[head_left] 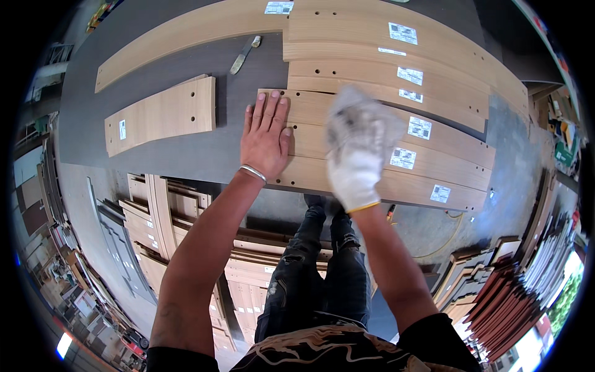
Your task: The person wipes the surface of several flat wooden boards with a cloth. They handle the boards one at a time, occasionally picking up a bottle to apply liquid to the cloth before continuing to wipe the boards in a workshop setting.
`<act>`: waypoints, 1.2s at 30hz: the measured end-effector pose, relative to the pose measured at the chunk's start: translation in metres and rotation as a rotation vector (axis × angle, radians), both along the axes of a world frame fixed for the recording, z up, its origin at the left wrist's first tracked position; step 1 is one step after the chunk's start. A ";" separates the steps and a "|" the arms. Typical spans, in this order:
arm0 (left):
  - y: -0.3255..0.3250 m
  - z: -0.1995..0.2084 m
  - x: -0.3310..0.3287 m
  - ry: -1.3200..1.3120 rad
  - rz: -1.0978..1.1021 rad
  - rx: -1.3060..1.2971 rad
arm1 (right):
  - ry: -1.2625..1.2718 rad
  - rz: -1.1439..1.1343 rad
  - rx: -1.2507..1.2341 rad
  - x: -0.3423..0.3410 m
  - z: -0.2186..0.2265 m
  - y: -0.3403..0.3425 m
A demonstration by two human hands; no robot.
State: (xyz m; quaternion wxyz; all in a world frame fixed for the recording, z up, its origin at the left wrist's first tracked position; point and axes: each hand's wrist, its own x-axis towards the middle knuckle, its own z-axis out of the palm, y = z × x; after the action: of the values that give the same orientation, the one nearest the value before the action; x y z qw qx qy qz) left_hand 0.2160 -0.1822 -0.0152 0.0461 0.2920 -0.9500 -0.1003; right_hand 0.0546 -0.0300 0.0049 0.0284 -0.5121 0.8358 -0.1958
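Note:
My bare left hand [268, 137] lies flat on the left end of a wood-look board [304, 106], fingers stretched out near its drilled holes. My right hand [359, 149], in a white knitted glove with a yellow cuff edge and grey stains, is over the same group of boards. Motion smears its fingers, so I cannot make out whether it holds anything. Several labelled boards lie side by side beneath it, including a lower board [384, 185] at the near edge.
A dark tabletop [186, 149] carries a scraper-like tool [245, 56], short boards [162, 116] at left, a long board [186, 40] and more labelled boards [353, 31] behind. Stacked panels [162, 217] stand below the near edge. More stacked pieces [502, 316] are at lower right.

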 end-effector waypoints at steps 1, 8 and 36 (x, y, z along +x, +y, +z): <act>-0.003 -0.006 -0.002 -0.031 -0.023 -0.018 | -0.099 0.094 -0.032 0.031 -0.004 0.005; 0.000 0.002 0.002 0.011 -0.003 0.014 | -0.147 0.079 0.056 0.014 0.025 0.039; -0.004 0.006 0.002 0.038 -0.124 -0.021 | -0.283 -0.152 0.029 0.053 0.000 0.133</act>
State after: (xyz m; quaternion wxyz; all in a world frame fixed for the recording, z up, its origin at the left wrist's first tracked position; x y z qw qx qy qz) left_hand 0.2184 -0.1866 -0.0091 0.0610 0.2300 -0.9663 -0.0985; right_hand 0.1075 0.1028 0.0054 0.1384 -0.4144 0.8624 -0.2558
